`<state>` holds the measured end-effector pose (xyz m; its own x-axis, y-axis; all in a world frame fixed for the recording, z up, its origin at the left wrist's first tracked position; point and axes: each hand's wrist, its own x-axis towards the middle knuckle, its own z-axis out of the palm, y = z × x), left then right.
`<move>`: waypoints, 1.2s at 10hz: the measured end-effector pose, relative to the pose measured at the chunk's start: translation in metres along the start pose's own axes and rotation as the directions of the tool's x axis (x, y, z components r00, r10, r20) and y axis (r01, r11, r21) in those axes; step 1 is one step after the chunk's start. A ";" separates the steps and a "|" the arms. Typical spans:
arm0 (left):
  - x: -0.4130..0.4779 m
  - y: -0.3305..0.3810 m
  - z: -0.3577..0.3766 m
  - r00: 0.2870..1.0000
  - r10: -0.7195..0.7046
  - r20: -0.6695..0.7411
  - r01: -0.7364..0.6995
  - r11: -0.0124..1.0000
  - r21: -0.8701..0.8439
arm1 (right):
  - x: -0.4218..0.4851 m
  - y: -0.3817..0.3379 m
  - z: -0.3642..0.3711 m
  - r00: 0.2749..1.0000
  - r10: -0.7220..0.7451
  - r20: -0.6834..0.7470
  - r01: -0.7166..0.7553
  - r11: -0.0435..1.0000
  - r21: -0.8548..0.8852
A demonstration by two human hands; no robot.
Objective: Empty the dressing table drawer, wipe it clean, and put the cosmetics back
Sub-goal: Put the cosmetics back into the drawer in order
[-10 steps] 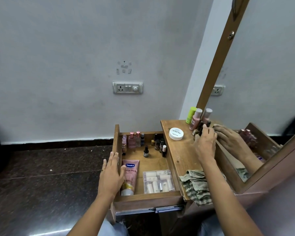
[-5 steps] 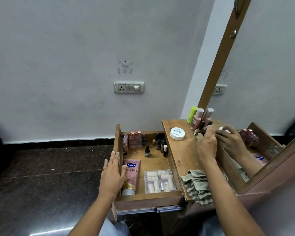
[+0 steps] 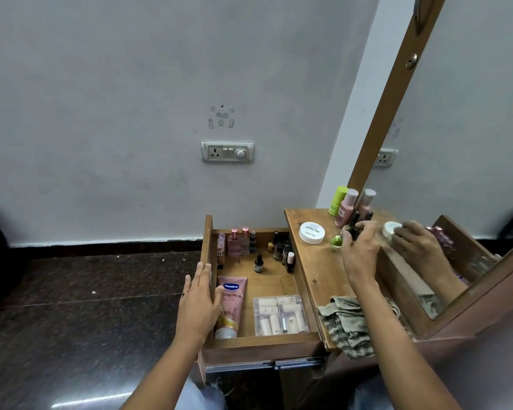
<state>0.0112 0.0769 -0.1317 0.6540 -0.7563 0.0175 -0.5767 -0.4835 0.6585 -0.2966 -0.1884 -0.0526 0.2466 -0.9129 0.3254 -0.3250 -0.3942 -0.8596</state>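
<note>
One green item [image 3: 336, 241] uncovered, right hand [image 3: 360, 250] gripping dark bottle [image 3: 353, 226], left hand [image 3: 200, 297] unmoved

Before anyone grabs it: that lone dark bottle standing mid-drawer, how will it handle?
The lone dark bottle stands upright on a narrow base, so a side push would likely tip it. It looks like glass: probably fragile and slick. Small, so likely light.

Soft, even, moderately dim indoor light; grey wall [image 3: 101, 84] flatly lit. Faint shadows only. White glare streak on dark floor [image 3: 92, 401], lower left. Wide-angle bending toward frame edges. Slight blur on right hand [image 3: 360, 250]; centre sharp.
</note>
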 end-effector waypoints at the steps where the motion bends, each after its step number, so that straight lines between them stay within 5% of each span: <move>1: 0.000 -0.001 0.000 1.000 0.003 0.007 -0.003 1.000 -0.001 | 0.061 0.088 -0.053 0.912 -0.326 0.250 0.140 0.819 0.556; 2: -0.001 0.001 -0.002 1.000 0.007 0.007 -0.007 1.000 -0.008 | 0.071 0.099 -0.011 0.984 -0.121 0.133 0.092 0.974 0.205; 3: -0.002 0.003 -0.004 1.000 0.009 0.003 -0.009 1.000 -0.014 | -0.010 -0.069 0.122 0.983 -0.168 0.071 0.178 0.971 -0.157; 5: -0.003 0.003 -0.004 1.000 0.005 0.002 -0.005 1.000 -0.018 | -0.012 -0.089 0.164 0.958 -0.063 0.280 0.201 0.845 -0.496; 6: -0.004 0.004 -0.005 1.000 0.006 -0.003 -0.006 1.000 -0.019 | -0.010 -0.085 0.186 0.915 -0.066 0.399 0.323 0.711 -0.624; 9: -0.002 0.003 -0.004 1.000 0.014 -0.004 -0.014 1.000 -0.008 | 0.000 -0.054 0.203 0.888 -0.022 0.460 0.436 0.366 -0.823; 12: -0.002 0.002 -0.002 1.000 0.010 -0.005 -0.010 1.000 -0.021 | -0.003 -0.056 0.205 0.875 0.001 0.484 0.471 0.231 -0.851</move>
<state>0.0097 0.0780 -0.1285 0.6508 -0.7587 0.0283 -0.5730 -0.4664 0.6739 -0.0918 -0.1417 -0.0869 0.6575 -0.7476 0.0935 -0.7364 -0.6115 0.2895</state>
